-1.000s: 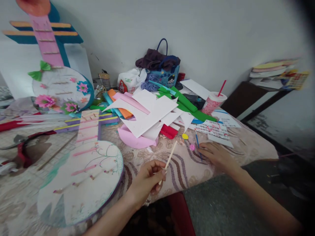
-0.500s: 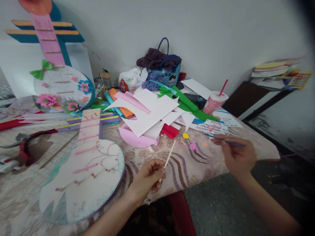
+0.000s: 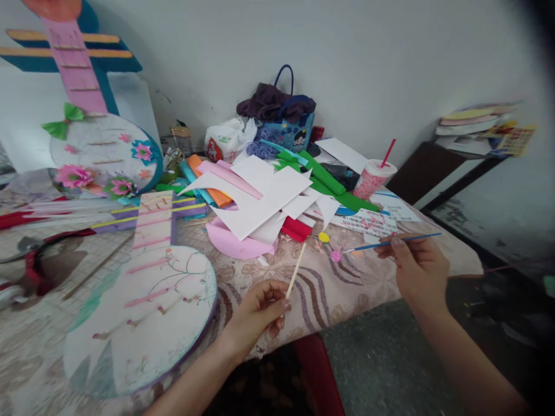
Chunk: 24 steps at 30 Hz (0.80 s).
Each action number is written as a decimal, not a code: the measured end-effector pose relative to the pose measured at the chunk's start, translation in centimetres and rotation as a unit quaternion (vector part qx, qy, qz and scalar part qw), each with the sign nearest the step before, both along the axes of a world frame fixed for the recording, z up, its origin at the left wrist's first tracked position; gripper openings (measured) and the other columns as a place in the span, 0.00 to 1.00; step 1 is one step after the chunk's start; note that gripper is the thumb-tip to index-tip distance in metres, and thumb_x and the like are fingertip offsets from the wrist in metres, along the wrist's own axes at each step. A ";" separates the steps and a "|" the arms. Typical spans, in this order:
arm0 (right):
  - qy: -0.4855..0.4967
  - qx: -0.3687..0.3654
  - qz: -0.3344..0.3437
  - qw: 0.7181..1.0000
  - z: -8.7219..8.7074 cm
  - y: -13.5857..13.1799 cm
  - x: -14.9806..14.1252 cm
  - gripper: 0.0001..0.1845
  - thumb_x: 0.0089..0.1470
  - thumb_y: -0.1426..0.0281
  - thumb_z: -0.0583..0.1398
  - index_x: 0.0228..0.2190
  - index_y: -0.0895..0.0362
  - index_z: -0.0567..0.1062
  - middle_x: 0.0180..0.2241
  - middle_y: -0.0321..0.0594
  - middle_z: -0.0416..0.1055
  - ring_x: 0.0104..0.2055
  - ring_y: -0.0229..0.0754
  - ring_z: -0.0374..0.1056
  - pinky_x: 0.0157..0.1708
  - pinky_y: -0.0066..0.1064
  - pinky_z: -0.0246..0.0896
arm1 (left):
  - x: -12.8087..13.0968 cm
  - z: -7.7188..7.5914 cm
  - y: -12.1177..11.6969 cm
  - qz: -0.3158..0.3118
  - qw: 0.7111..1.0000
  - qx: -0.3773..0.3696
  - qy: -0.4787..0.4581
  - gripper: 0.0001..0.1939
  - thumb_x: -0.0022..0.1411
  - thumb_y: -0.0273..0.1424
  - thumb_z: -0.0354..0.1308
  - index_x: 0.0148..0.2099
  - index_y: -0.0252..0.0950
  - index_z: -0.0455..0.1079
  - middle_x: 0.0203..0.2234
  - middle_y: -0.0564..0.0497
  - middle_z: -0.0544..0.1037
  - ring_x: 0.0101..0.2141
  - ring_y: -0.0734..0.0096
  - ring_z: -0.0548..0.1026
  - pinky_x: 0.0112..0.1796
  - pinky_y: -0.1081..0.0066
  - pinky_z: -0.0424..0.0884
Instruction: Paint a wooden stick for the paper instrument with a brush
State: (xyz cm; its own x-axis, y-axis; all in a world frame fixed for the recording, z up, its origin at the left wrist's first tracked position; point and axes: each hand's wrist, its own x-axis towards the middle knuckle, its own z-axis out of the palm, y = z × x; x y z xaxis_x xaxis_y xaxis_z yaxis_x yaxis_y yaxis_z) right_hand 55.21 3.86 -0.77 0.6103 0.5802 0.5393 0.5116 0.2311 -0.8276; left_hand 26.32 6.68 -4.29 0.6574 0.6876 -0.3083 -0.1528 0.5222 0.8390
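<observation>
Between the fingers of my left hand [image 3: 260, 309] is a thin pale wooden stick [image 3: 296, 270], tilted up and away from me. My right hand [image 3: 418, 268] pinches a blue paintbrush [image 3: 377, 245], its tip pointing left at a small pink paint cap [image 3: 336, 255]. Whether the tip touches the paint I cannot tell. Just behind lies a yellow paint cap [image 3: 323, 237], and an orange one [image 3: 357, 253] sits partly behind the brush. Left of my left hand, a decorated cardboard lute [image 3: 173, 312] with pink bars and painted branches lies flat on the table.
A second lute [image 3: 104, 151] with paper flowers stands upright at the back left. White paper scraps [image 3: 264, 190] and coloured rolls fill the middle. A drink cup with a straw [image 3: 375, 178] stands at the right. Pliers [image 3: 37, 266] lie at far left. A patterned cloth [image 3: 243, 277] covers the table.
My right hand has turned the brush so its tip has come down and left to the pink paint cap. My left hand keeps the stick almost still. The view has shifted slightly.
</observation>
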 end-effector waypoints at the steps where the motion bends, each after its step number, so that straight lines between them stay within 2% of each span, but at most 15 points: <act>1: 0.000 -0.012 0.011 1.000 -0.2 -0.2 0.0 0.07 0.49 0.66 0.62 0.29 0.58 0.72 0.23 0.38 0.72 0.22 0.39 0.69 0.23 0.31 0.65 | 0.0 0.0 0.0 0.000 1.000 0.000 -0.001 0.14 0.52 0.33 0.62 0.41 0.34 0.66 0.25 0.58 0.65 0.18 0.87 0.62 0.17 0.82 0.57; 9: -0.036 -0.044 -0.009 0.998 -1.7 -1.2 0.4 0.04 0.50 0.70 0.61 0.30 0.57 0.72 0.23 0.39 0.73 0.24 0.40 0.70 0.26 0.31 0.65 | 0.0 0.3 0.1 0.000 1.000 -0.003 0.000 0.14 0.53 0.32 0.61 0.41 0.33 0.65 0.24 0.58 0.65 0.18 0.88 0.62 0.16 0.83 0.56; 24: -0.054 -0.051 -0.036 0.997 -1.8 -1.5 0.2 0.03 0.48 0.70 0.62 0.29 0.55 0.73 0.23 0.41 0.73 0.24 0.42 0.71 0.26 0.32 0.64 | -0.1 -0.1 -0.3 0.003 1.000 0.011 0.004 0.15 0.53 0.32 0.61 0.42 0.34 0.64 0.26 0.58 0.65 0.18 0.88 0.63 0.16 0.83 0.57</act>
State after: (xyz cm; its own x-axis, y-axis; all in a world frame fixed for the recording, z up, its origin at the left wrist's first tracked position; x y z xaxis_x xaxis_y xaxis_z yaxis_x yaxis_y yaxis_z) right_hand 55.45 2.39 -2.62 0.5942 0.5921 0.5443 0.6112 0.1076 -0.7841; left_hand 26.19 6.39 -4.39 0.6504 0.6983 -0.2989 -0.1484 0.5027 0.8516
